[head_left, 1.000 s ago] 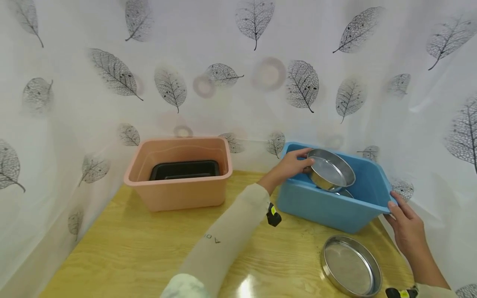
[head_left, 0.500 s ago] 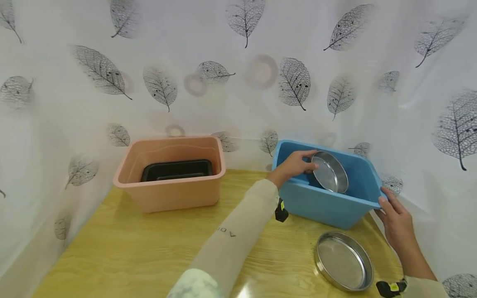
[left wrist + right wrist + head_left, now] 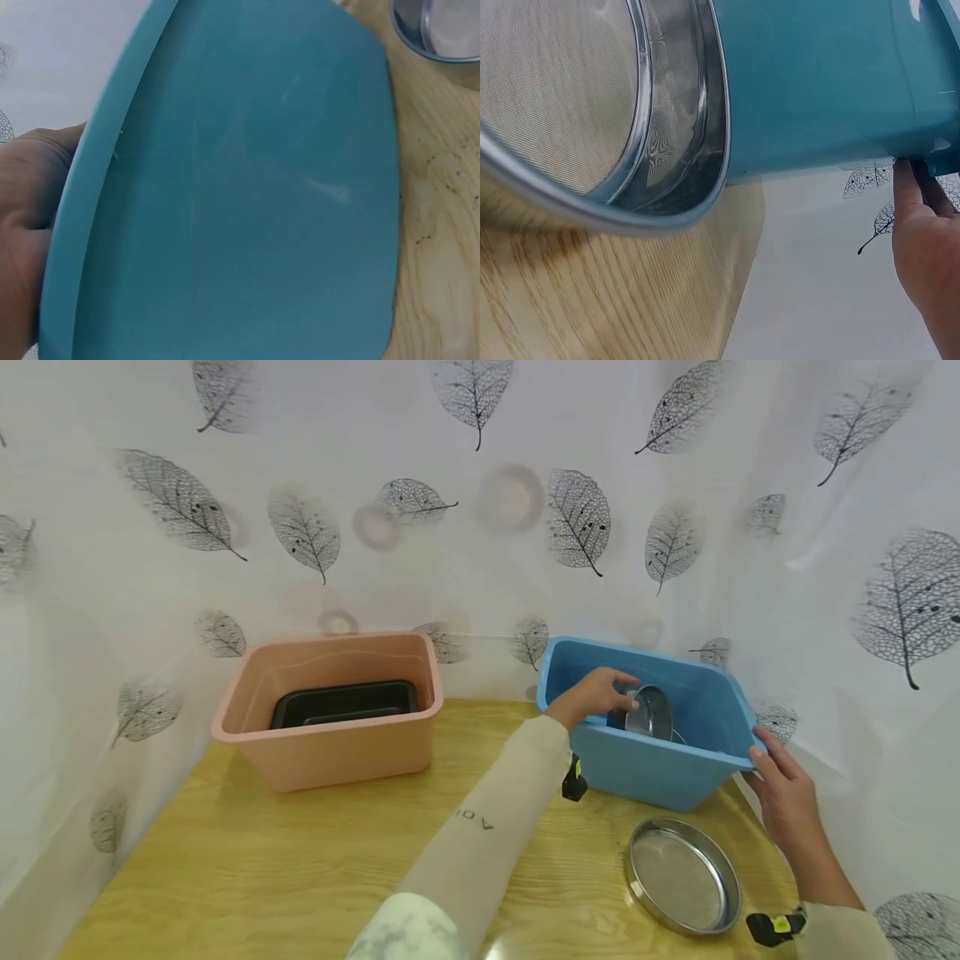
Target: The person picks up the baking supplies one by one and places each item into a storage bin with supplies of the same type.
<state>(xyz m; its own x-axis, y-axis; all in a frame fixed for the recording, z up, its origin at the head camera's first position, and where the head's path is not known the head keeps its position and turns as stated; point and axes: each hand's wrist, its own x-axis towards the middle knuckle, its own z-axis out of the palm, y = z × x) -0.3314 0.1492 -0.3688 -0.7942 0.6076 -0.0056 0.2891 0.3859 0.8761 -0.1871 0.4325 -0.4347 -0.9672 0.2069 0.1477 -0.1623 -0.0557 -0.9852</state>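
Left hand (image 3: 595,692) dips into blue bin (image 3: 637,770), pinching tilted sieve (image 3: 655,714); right hand (image 3: 787,797) grips bin's rim (image 3: 722,760).

White leaf-print sheeting (image 3: 480,577); yellowish wood-grain tabletop (image 3: 300,860).

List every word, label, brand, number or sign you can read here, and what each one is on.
"A" and what may be "D": dark letters on the left sleeve; the rest is too small to read.
Left wrist unit, right wrist unit: nothing readable.
Blue bin, orange bin, black tray, metal sieve on the table: none visible.
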